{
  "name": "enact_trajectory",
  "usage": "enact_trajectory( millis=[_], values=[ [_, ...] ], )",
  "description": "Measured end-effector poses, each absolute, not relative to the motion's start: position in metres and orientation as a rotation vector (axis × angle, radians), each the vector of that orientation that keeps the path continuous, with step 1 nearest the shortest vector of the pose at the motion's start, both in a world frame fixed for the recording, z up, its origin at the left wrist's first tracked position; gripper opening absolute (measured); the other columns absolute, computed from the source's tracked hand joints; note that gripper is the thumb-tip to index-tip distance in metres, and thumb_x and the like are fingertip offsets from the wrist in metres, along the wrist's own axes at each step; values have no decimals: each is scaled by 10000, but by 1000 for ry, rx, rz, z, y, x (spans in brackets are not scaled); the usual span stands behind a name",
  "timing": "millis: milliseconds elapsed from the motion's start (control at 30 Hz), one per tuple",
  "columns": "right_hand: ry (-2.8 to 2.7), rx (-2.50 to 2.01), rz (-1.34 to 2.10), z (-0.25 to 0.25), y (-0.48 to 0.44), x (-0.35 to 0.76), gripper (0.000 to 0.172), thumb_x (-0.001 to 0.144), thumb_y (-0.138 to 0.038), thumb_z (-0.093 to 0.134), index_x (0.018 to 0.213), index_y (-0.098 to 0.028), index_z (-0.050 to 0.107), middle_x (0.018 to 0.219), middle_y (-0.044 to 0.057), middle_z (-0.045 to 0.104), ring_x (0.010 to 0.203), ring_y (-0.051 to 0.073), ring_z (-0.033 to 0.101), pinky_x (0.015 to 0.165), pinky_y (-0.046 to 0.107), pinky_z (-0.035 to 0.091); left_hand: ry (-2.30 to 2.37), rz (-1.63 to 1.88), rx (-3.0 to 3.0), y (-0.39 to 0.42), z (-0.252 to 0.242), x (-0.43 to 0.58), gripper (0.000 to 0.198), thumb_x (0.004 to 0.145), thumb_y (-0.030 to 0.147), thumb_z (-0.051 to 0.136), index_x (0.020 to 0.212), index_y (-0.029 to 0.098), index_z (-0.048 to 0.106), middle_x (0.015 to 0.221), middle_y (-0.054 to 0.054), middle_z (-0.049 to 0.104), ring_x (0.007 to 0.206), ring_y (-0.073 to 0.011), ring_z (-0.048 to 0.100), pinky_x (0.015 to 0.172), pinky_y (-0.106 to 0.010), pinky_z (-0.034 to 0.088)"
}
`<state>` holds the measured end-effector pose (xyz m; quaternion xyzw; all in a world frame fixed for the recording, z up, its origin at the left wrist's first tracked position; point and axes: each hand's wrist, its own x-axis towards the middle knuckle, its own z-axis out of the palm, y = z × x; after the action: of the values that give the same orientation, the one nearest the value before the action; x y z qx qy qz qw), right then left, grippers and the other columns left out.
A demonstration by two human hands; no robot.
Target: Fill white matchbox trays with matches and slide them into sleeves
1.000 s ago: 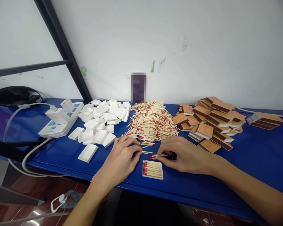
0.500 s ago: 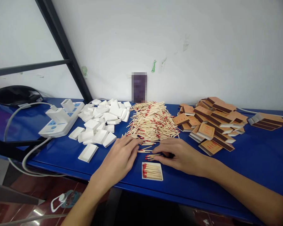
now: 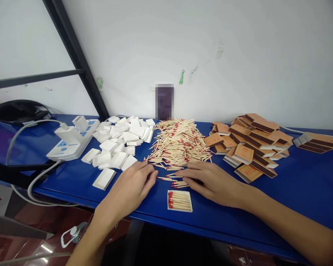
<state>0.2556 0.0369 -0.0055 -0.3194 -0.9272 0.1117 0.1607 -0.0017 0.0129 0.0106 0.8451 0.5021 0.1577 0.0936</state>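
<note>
A white tray (image 3: 190, 201) filled with red-headed matches sits near the table's front edge. Just behind it lies a small bunch of loose matches (image 3: 179, 184), with a few more matches (image 3: 168, 178) beyond. My right hand (image 3: 209, 181) rests beside these, index fingertip on or close to a match and thumb by the bunch's right end, fingers apart. To the left, my left hand (image 3: 135, 184) lies loosely curled on the table, fingertips near the ends of the loose matches and holding nothing visible. A big match pile (image 3: 180, 144) spreads behind both hands.
White empty trays (image 3: 118, 138) are heaped at left, one tray (image 3: 104, 179) lying nearest. Orange-brown matchbox sleeves (image 3: 252, 142) are piled at right, with a separate stack (image 3: 318, 142) beyond. A power strip (image 3: 72, 144) with cables and a black metal frame (image 3: 77, 55) stand left.
My left hand has drawn back left, away from the loose matches. My right index finger has stretched forward and left over them, and the thumb has shifted slightly back from the tray.
</note>
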Motion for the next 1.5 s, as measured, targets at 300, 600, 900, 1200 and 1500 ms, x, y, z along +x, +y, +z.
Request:
enact_trajectory(
  millis=[300, 600, 900, 1200, 1500],
  values=[
    [-2609, -980, 259, -10, 41, 256, 306, 992, -182, 425, 1187, -201, 660, 989, 74, 680, 870, 204, 636, 727, 315, 467, 1494, 364, 2446, 7, 9, -7, 298, 1062, 319, 292, 918, 206, 527, 912, -36, 602, 851, -214, 568, 773, -355, 449],
    [-2501, -1078, 95, -11, 44, 256, 176, 932, -178, 490, 892, -192, 661, 838, 45, 658, 752, 180, 607, 687, 299, 433, 1446, 387, 2494, 8, 8, -6, 165, 1014, 247, 438, 978, 218, 596, 986, -31, 609, 926, -213, 590, 835, -349, 462],
    [-2481, -1194, 34, -9, 46, 258, 96, 899, -219, 577, 810, -199, 608, 822, 34, 638, 749, 183, 594, 664, 296, 421, 1404, 503, 2606, 12, 0, 11, 162, 995, 199, 464, 918, 201, 606, 924, -24, 624, 873, -198, 606, 774, -327, 464],
    [-2584, -1075, 88, -3, 46, 262, 137, 947, -177, 496, 841, -200, 580, 837, 43, 641, 782, 194, 600, 739, 328, 440, 1411, 542, 2593, 13, -7, 18, 164, 1001, 221, 465, 1104, 211, 593, 1049, -42, 649, 978, -220, 627, 863, -367, 494],
    [-2293, -959, 301, 5, 38, 257, 200, 922, -159, 479, 929, -217, 670, 873, 32, 743, 758, 170, 674, 706, 289, 506, 1310, 511, 2621, 14, -9, 18, 255, 1016, 209, 428, 1124, 239, 657, 978, -41, 628, 956, -209, 619, 854, -341, 489]
  ],
)
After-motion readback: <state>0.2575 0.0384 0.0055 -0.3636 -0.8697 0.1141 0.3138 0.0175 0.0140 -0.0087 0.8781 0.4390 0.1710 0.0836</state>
